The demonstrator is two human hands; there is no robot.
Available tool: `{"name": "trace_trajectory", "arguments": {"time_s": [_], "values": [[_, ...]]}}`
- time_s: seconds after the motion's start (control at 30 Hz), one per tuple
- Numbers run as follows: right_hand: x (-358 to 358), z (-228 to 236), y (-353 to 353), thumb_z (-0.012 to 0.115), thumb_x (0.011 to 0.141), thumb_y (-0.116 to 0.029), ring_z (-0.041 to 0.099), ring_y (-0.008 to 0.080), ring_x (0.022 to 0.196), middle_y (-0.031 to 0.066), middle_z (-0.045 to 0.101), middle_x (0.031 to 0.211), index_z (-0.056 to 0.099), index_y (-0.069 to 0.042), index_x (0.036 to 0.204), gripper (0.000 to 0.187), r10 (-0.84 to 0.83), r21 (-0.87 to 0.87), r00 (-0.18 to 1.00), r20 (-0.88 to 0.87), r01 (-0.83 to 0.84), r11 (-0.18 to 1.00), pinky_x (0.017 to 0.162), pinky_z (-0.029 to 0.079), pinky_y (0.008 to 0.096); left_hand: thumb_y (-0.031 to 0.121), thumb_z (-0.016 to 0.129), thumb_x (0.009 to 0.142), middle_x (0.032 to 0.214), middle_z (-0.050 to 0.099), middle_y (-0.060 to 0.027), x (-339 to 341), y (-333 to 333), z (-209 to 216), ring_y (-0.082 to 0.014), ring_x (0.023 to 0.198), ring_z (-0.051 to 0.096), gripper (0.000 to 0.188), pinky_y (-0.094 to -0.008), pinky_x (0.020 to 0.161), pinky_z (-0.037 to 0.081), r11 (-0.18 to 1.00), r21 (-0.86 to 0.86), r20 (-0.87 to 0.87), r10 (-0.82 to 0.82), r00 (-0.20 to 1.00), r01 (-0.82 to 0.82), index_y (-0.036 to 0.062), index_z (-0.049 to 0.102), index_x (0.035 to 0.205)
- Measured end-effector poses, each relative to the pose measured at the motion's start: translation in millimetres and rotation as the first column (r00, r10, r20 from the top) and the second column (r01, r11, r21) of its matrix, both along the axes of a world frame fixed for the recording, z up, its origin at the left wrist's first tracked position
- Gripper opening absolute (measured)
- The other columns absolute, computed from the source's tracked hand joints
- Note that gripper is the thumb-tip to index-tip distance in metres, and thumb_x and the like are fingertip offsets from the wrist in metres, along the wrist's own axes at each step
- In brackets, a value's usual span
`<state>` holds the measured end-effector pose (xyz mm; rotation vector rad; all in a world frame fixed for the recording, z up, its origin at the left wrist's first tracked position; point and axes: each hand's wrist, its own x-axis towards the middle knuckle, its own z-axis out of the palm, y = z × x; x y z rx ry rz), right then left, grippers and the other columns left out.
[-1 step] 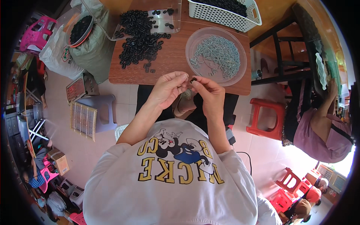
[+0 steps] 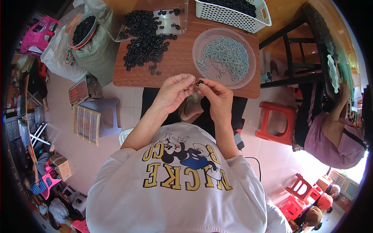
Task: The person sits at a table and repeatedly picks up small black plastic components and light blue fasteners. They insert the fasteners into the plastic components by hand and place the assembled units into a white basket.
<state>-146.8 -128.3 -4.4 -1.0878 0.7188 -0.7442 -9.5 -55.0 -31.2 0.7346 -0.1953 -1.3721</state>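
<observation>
My left hand (image 2: 175, 91) and my right hand (image 2: 216, 95) meet just in front of the near edge of the wooden table (image 2: 182, 66). Between their fingertips sits a small black part (image 2: 199, 82), pinched from both sides. On the table lies a pile of several black parts (image 2: 145, 39), some in a clear flat tray (image 2: 171, 17). A clear round dish (image 2: 202, 44) to the right holds many small silver pieces (image 2: 227, 56).
A white basket (image 2: 233, 13) of black parts stands at the table's far edge. Sacks (image 2: 91, 50) lean at the left. A red stool (image 2: 274, 120) and a seated person (image 2: 336, 132) are at the right. A grey stool (image 2: 105, 114) stands on the left floor.
</observation>
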Motion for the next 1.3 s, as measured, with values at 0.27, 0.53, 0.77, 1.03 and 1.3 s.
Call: {"name": "trace_trajectory", "arguments": {"time_s": [0.27,0.53,0.77,1.03,1.3], "values": [[-1,-2,1,0.064,0.081,0.0,0.062,0.0101,0.073,0.0081,0.067,0.083,0.065,0.005,0.099,0.018,0.025,-0.003,1.0,-0.001,-0.025,1.0,0.068,0.05,0.0197,0.012,0.058,0.089,0.083,0.063,-0.0066,-4,1,2,-0.0131,0.074,0.06,0.013,-0.0312,0.075,0.051,1.0,0.004,0.036,-0.014,0.999,0.014,0.0002,0.063,0.092],[-3,-2,2,0.064,0.081,0.0,0.061,0.0091,0.072,0.0074,0.067,0.083,0.066,0.005,0.097,0.017,0.011,-0.021,0.999,-0.041,-0.012,1.0,0.067,0.049,0.0193,0.01,0.059,0.088,0.083,0.063,-0.0055,-9,1,3,-0.0106,0.072,0.058,0.013,-0.0271,0.071,0.051,0.999,0.042,0.014,0.003,1.0,-0.004,-0.0008,0.062,0.094],[-3,-3,3,0.065,0.081,-0.001,0.06,0.0081,0.071,0.0061,0.067,0.082,0.066,0.005,0.097,0.017,0.019,-0.021,0.999,-0.043,-0.02,1.0,0.065,0.048,0.0185,0.01,0.06,0.088,0.082,0.063,-0.0045,-10,2,3,-0.0088,0.07,0.057,0.012,-0.0243,0.068,0.051,0.999,0.05,0.009,0.0,1.0,-0.001,-0.0007,0.063,0.094],[-4,-2,7,0.067,0.079,-0.005,0.059,0.0055,0.065,0.004,0.066,0.074,0.068,0.003,0.093,0.016,-0.048,-0.099,0.978,-0.202,0.029,0.995,0.057,0.044,0.0172,0.008,0.062,0.086,0.081,0.064,-0.0048,-14,4,5,-0.0077,0.069,0.056,0.01,-0.0214,0.065,0.047,0.996,0.052,0.265,0.053,0.963,-0.069,-0.0003,0.064,0.09],[2,-13,12,0.067,0.079,-0.005,0.059,0.0057,0.066,0.0048,0.066,0.073,0.068,0.002,0.092,0.014,-0.077,-0.087,0.978,-0.193,0.062,0.994,0.057,0.044,0.0173,0.006,0.062,0.085,0.084,0.065,-0.0057,-10,7,-6,-0.0098,0.073,0.06,0.01,-0.0221,0.068,0.049,0.995,0.07,0.211,0.057,0.976,-0.073,-0.0006,0.064,0.092]]}}
